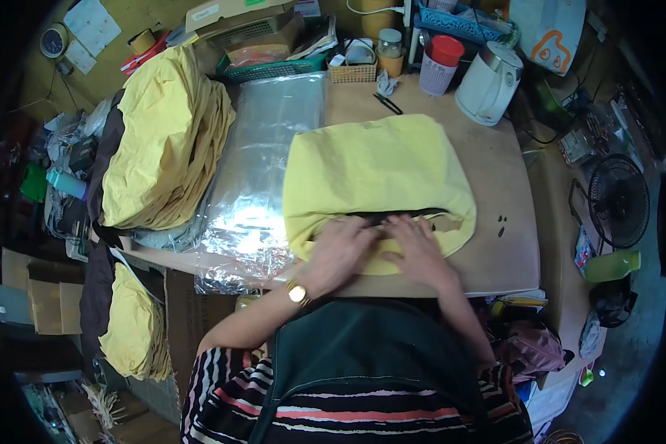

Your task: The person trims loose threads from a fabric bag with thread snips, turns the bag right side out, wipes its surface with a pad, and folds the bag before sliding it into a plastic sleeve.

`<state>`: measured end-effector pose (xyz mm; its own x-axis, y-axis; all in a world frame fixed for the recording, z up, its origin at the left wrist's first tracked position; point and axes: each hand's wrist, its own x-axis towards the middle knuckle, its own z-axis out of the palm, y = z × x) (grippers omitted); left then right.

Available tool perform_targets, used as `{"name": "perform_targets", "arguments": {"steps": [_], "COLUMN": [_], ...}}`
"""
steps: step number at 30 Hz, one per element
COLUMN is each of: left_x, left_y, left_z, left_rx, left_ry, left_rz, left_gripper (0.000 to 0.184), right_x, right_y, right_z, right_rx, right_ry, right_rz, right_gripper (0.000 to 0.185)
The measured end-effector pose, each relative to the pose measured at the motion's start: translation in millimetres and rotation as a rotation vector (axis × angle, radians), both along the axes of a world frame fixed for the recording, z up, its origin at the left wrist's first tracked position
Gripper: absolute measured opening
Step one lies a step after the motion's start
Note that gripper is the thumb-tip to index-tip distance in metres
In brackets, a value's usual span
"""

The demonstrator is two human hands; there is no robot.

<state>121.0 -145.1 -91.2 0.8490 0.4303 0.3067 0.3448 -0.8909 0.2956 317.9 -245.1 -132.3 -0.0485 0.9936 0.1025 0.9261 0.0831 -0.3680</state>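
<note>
A yellow cloth bag (pixel 377 166) lies flat on the brown tabletop in front of me, with a dark slit-like opening along its near side. My left hand (pixel 340 248), with a gold watch (pixel 297 294) on the wrist, is closed on the cloth at this opening. Its fingertips are partly hidden in the fold. Beside it, my right hand (pixel 419 251) rests on the near edge of the bag, fingers stretched out and thumb apart. The two hands are close together, near the table's front edge.
Clear plastic sheets (pixel 263 163) lie left of the bag, beside a stack of yellow cloth pieces (pixel 159 140). More yellow cloth (pixel 133 325) sits lower left. A white kettle (pixel 490 83), a red-lidded cup (pixel 442 66) and black snips (pixel 388 103) stand or lie at the back.
</note>
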Motion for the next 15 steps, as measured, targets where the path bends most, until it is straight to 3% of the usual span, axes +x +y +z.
{"name": "perform_targets", "arguments": {"steps": [1,2,4,5,7,8,10,13,15], "left_x": [-21.8,-36.8,-50.3,-52.3,-52.1,-49.2,-38.8,-31.6,-28.6], "left_y": [-3.2,1.4,11.4,11.9,14.1,12.8,7.7,-5.4,-9.2], "left_z": [10.4,-9.1,4.6,-0.3,-12.7,-12.9,-12.2,-2.5,-1.3], "left_rx": [0.129,0.084,-0.060,-0.066,-0.231,-0.230,-0.233,-0.238,-0.244], "left_ry": [-0.007,0.006,-0.077,-0.072,-0.067,-0.073,-0.269,-0.283,-0.330], "left_rz": [0.108,0.327,0.503,0.511,0.417,0.418,0.361,0.332,0.320], "left_gripper": [0.034,0.034,0.024,0.024,0.011,0.011,0.008,0.007,0.008], "right_x": [9.8,19.1,32.8,30.0,18.6,7.6,-23.5,-55.2,-63.7], "right_y": [-2.2,-1.8,6.2,10.7,22.9,27.2,31.7,33.9,32.2], "right_z": [2.6,9.8,25.3,22.4,13.8,10.9,7.3,12.0,10.7], "right_rx": [0.068,0.062,-0.019,-0.028,0.302,0.305,0.150,0.142,0.182], "right_ry": [0.015,0.027,0.245,0.247,0.190,0.185,0.467,0.491,0.782], "right_rz": [-0.011,-0.012,-0.167,-0.160,-0.244,-0.241,-0.165,-0.159,-0.219], "right_gripper": [0.053,0.053,0.028,0.028,0.013,0.013,0.010,0.012,0.016]}}
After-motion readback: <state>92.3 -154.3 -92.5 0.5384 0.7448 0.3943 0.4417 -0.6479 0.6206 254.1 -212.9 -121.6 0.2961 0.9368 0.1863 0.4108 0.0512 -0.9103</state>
